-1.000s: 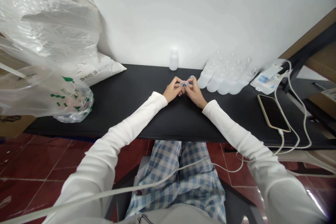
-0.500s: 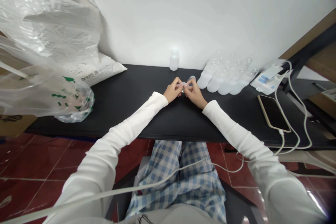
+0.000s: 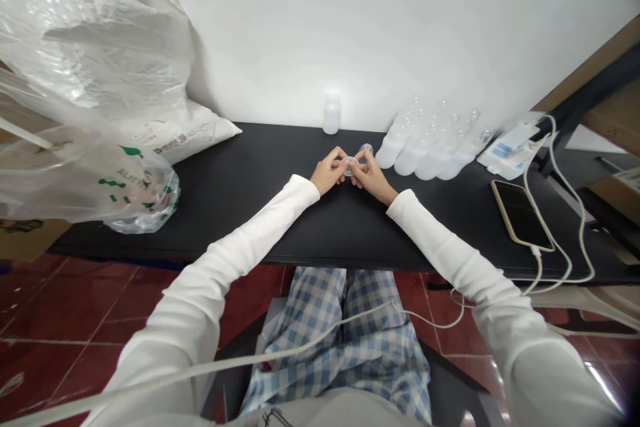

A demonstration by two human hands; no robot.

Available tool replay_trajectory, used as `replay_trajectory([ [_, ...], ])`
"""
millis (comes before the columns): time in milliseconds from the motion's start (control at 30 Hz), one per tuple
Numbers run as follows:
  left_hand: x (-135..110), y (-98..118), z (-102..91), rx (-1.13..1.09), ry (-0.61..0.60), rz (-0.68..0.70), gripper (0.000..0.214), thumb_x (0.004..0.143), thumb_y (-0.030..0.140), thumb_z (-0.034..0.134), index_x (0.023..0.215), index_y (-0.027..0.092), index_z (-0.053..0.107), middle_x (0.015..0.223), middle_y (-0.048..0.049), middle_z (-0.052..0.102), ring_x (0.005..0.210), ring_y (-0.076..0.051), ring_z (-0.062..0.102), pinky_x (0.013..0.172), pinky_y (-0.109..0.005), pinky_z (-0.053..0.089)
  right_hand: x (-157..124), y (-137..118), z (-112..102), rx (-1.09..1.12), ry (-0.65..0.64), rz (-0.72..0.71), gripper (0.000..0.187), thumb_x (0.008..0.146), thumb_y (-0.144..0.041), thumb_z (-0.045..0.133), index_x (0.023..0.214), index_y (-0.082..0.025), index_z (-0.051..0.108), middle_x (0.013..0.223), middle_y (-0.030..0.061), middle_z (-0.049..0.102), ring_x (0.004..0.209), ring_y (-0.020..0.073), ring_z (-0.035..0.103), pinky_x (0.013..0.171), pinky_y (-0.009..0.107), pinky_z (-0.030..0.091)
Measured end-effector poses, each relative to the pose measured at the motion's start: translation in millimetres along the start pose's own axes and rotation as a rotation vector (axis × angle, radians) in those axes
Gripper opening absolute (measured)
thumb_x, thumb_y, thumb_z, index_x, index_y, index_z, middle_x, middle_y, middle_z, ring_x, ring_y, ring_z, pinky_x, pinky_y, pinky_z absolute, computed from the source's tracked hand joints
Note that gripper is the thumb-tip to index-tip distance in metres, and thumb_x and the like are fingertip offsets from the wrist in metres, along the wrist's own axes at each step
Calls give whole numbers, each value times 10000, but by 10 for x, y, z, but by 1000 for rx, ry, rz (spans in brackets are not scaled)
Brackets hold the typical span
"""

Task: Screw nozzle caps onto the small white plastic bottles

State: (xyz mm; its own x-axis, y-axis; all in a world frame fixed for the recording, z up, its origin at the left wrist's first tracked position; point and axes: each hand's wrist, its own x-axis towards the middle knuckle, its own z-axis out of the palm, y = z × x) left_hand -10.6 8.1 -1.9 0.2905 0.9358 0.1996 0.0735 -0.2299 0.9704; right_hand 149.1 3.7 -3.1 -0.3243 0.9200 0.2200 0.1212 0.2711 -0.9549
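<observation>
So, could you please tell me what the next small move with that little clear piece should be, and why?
Probably a slight twist of the small clear piece, not a put-down: the left hand and the right hand both pinch it close together above the black table, with the clear bottles lying untouched to the right.

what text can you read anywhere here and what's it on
"AUTI" in green, on the plastic bag; the rest is lost in folds, so the reading is unsure.
White sack: black print, too small to read.
Blue-white packet: blurred.
Clear piece held by left hand and right hand, bottles, phone: none seen.
</observation>
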Motion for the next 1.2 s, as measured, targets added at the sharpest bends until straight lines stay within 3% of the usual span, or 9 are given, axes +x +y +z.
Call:
replay_trajectory([
  [267, 41, -24, -4, -62, -34, -17, 230, 952, 391, 599, 885, 194, 500, 503, 81, 556, 435, -65, 494, 481, -172, 393, -15, -15, -1, 0, 8, 12, 499, 868, -720, 559, 899, -271, 344, 517, -100, 498, 391, 95, 424, 365, 228, 304],
  [500, 38, -47, -41, -37, -89, 2, 284, 922, 422, 636, 878, 188, 480, 530, 83, 557, 478, -58, 528, 501, -166, 381, 4, 17, -18, -3, -29, 14, 558, 811, -766, 602, 880, -279, 340, 517, -84, 493, 398, 120, 439, 378, 266, 288],
  [833, 43, -70, -18, -55, -48, -7, 247, 930, 381, 629, 889, 188, 480, 532, 76, 591, 452, -58, 528, 477, -162, 376, -25, -50, -12, -47, -5, -8, 519, 841, -734, 587, 870, -269, 359, 517, -75, 484, 422, 117, 437, 398, 256, 303],
  [1033, 70, -88, -14, -163, -81, -48, 251, 888, 297, 684, 942, 193, 462, 580, 74, 627, 469, -58, 545, 503, -162, 409, -22, -53, -81, 14, -56, 4, 528, 810, -707, 637, 943, -262, 387, 624, -62, 550, 513, 112, 502, 449, 252, 376],
  [1200, 38, -101, -9, -105, -68, -31, 255, 857, 250, 705, 939, 196, 470, 587, 75, 624, 486, -61, 556, 506, -161, 406, -17, -66, -88, 5, -71, -14, 511, 804, -671, 670, 896, -266, 372, 624, -59, 556, 503, 111, 477, 460, 256, 355],
])
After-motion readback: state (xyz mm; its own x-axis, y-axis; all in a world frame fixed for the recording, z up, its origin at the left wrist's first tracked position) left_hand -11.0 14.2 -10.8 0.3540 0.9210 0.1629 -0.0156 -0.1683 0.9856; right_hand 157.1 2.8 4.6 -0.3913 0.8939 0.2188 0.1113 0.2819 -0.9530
